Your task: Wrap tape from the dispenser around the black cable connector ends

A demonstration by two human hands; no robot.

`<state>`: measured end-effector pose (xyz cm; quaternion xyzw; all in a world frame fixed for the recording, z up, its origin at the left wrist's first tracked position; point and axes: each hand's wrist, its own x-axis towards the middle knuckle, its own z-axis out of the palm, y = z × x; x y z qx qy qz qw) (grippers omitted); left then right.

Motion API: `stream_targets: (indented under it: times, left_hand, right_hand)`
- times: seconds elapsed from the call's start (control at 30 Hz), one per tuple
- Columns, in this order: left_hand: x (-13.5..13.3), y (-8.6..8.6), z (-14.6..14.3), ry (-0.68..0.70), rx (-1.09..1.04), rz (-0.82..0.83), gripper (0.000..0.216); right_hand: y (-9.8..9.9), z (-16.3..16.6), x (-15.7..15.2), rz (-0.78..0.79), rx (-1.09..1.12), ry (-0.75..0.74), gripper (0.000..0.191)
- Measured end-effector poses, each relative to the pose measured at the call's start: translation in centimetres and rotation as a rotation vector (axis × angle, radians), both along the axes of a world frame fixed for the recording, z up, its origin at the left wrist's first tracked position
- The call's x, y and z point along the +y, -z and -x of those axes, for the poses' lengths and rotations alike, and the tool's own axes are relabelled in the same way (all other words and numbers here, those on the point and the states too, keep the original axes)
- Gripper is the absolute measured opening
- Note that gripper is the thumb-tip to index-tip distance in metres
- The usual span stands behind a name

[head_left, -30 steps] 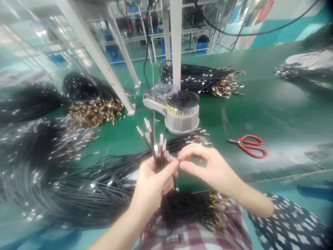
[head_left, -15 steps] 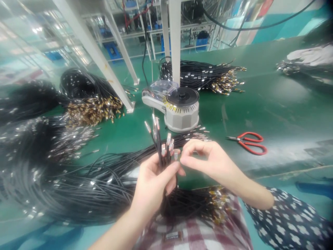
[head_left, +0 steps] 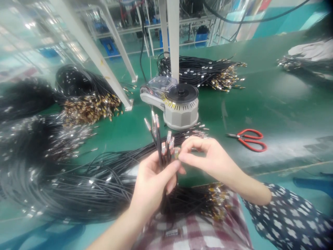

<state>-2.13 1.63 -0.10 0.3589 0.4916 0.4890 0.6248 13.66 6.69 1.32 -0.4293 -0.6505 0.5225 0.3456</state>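
Sorting or singling out cable ends at the centre of the frame appears to be the step in hand. The left hand (head_left: 154, 177), lower centre, is closed around a bunch of black cables (head_left: 159, 148), whose metal-tipped ends fan upward above the fingers. The right hand (head_left: 208, 158), right of centre, has thumb and forefinger brought together just beside one separate tip (head_left: 176, 153); whether they grip it cannot be told. The two hands are near each other, their fingertips close to touching.

In the inspector's judgement, the next move calls for a steady left hold and a fine pinch on that one tip, without disturbing its neighbours.

Other items noted: a grey-white machine (head_left: 180, 114) with a black disc on top stands at upper centre, behind the bunch; red-handled pliers (head_left: 239, 136) lie apart, at right of centre, on the green tabletop (head_left: 265, 100).

Compared with the frame one second earlier, the bunch leans less to the left, and the separate tip stands clear between the hands. Against the half-second frame, both hands hold almost the same pose; the surroundings sit slightly higher in view.
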Motion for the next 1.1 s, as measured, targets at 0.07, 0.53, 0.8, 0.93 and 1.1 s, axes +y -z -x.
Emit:
stream_targets:
  times: [0.07, 0.53, 0.8, 0.93, 1.1]
  left_hand:
    - [-0.05, 0.05, 0.02, 0.001, 0.003, -0.006, 0.025]
    - [0.13, -0.06, 0.08, 0.020, 0.016, -0.021, 0.019]
    - [0.14, -0.17, 0.05, 0.020, 0.015, -0.021, 0.019]
    - [0.19, -0.08, 0.07, 0.026, 0.006, -0.025, 0.020]
    - [0.21, 0.01, 0.07, 0.024, 0.013, -0.029, 0.020]
  right_hand:
    - [0.07, -0.01, 0.01, -0.006, 0.002, 0.002, 0.018]
    - [-0.16, -0.07, -0.08, -0.013, -0.004, 0.003, 0.016]
    - [0.21, -0.06, 0.05, -0.024, -0.012, 0.003, 0.016]
    - [0.12, -0.11, 0.01, -0.044, -0.004, 0.002, 0.017]
    - [-0.01, -0.12, -0.08, -0.041, 0.005, -0.004, 0.017]
